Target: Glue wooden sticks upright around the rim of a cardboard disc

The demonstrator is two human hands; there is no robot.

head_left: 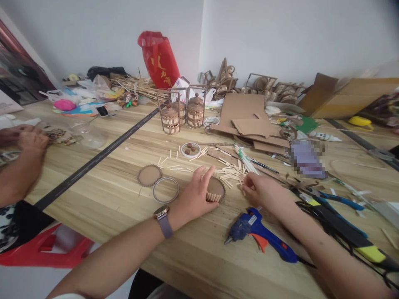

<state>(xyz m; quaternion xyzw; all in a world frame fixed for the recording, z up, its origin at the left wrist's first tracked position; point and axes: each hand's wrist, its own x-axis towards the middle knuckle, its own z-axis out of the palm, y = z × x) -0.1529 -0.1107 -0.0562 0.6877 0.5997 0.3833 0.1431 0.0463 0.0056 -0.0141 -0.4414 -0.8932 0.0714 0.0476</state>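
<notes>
My left hand (pixel 193 195) wears a watch and curls its thumb and fingers around a round cardboard base (pixel 216 187). A row of short wooden sticks (pixel 213 198) stands upright along the near rim of that base. My right hand (pixel 260 189) is closed, its fingertips pinched on a short stick at the right edge of the loose wooden stick pile (pixel 231 172). A blue hot glue gun (pixel 258 232) lies just below my right hand, nozzle pointing left. Left of my left hand are another round cardboard base (pixel 150 175) and a pale ring (pixel 166 178).
Small lidded baskets in frames (pixel 195 112) stand at the back. A white ring with brown beads (pixel 191 150), cardboard sheets (pixel 246 112), pliers (pixel 341 200) and black cable surround the work spot. Another person's hands (pixel 29 137) are at the far left.
</notes>
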